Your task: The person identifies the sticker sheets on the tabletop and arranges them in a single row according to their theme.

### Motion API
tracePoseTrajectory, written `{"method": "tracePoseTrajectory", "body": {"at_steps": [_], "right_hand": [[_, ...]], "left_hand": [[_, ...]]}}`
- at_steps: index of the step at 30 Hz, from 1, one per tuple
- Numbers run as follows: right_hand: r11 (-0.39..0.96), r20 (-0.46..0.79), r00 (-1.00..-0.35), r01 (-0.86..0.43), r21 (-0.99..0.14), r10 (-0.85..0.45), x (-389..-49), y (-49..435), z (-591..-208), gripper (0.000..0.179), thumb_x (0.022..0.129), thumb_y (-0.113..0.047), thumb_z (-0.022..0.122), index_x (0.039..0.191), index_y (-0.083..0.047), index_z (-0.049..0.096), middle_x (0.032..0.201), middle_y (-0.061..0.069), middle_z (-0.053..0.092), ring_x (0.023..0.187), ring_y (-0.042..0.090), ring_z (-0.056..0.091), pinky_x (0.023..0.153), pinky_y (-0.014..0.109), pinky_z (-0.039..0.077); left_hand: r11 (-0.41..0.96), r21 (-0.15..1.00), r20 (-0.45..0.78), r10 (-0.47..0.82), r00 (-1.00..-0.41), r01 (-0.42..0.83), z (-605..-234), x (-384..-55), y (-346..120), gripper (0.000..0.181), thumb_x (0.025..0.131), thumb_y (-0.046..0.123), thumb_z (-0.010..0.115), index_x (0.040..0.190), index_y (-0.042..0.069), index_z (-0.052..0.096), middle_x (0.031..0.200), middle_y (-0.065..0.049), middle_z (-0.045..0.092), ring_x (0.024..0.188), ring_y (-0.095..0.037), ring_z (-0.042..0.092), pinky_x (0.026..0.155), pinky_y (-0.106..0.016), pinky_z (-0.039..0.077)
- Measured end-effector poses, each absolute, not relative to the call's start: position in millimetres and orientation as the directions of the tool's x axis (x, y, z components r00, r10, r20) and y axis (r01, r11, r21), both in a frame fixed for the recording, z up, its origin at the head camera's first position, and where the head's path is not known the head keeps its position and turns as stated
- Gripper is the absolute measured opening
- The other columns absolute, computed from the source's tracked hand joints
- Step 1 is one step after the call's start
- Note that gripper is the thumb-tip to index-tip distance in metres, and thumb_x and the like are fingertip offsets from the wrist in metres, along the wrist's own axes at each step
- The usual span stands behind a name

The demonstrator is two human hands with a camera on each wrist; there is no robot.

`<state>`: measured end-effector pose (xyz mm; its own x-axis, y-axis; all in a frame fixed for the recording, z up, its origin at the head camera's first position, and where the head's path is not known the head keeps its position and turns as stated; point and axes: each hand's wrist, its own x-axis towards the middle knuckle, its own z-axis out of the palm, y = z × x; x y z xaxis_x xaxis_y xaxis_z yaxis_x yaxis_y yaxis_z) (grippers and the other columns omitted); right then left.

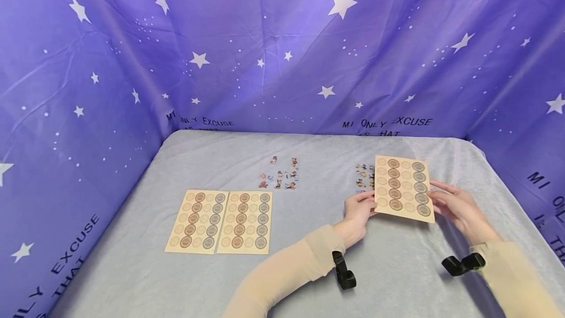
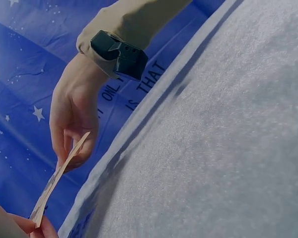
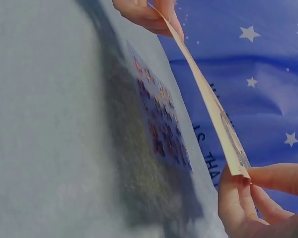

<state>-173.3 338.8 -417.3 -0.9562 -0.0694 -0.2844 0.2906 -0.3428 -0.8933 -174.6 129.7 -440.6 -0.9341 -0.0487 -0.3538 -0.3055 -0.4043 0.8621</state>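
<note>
Between both hands a cream sticker sheet (image 1: 402,188) with columns of round pale, brown and grey labels is held up off the table. My left hand (image 1: 356,215) pinches its left edge, and my right hand (image 1: 459,210) pinches the right edge. Seen edge-on in the right wrist view, the sheet (image 3: 208,101) bows slightly. Below it on the table lies a clear sheet of small cartoon figure stickers (image 3: 161,111), partly covered by the held sheet in the head view.
Two similar cream sheets (image 1: 197,221) (image 1: 244,222) lie side by side at the left of the grey cloth-covered table (image 1: 132,269). A second clear sheet of cartoon figure stickers (image 1: 280,174) lies at the middle back. Purple star-printed curtains (image 1: 265,87) enclose the back and sides.
</note>
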Motion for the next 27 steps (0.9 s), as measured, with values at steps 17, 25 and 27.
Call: {"method": "tracePoseTrajectory", "body": {"at_steps": [17, 25, 27], "right_hand": [[-0.338, -0.218, -0.976, 0.212, -0.917, -0.019, -185, 332, -466, 0.029, 0.078, 0.001, 0.064, 0.093, -0.023, 0.066, 0.081, 0.001, 0.068, 0.074, 0.010, 0.064, 0.066, 0.026, 0.054], [-0.362, -0.187, -0.982, 0.181, -0.914, -0.018, -184, 319, -475, 0.030, 0.074, -0.002, 0.069, 0.097, -0.022, 0.065, 0.081, 0.002, 0.068, 0.074, 0.010, 0.064, 0.067, 0.026, 0.053], [-0.360, -0.190, -0.982, 0.184, -0.914, -0.020, -183, 313, -473, 0.031, 0.071, -0.004, 0.072, 0.096, -0.022, 0.064, 0.080, 0.001, 0.068, 0.074, 0.010, 0.064, 0.067, 0.025, 0.053]], "left_hand": [[-0.368, 0.883, -0.327, -0.040, -0.944, -0.290, -441, -167, 97, 0.033, 0.068, -0.018, 0.050, 0.094, -0.004, 0.066, 0.075, -0.009, 0.064, 0.062, -0.012, 0.057, 0.058, -0.025, 0.052], [-0.357, 0.885, -0.331, -0.034, -0.943, -0.298, -440, -164, 81, 0.031, 0.069, -0.016, 0.053, 0.094, -0.004, 0.066, 0.073, -0.007, 0.062, 0.061, -0.010, 0.056, 0.059, -0.025, 0.052], [-0.351, 0.886, -0.335, -0.032, -0.942, -0.303, -439, -163, 77, 0.031, 0.069, -0.016, 0.053, 0.094, -0.003, 0.066, 0.073, -0.006, 0.062, 0.061, -0.010, 0.056, 0.059, -0.025, 0.052]]}}
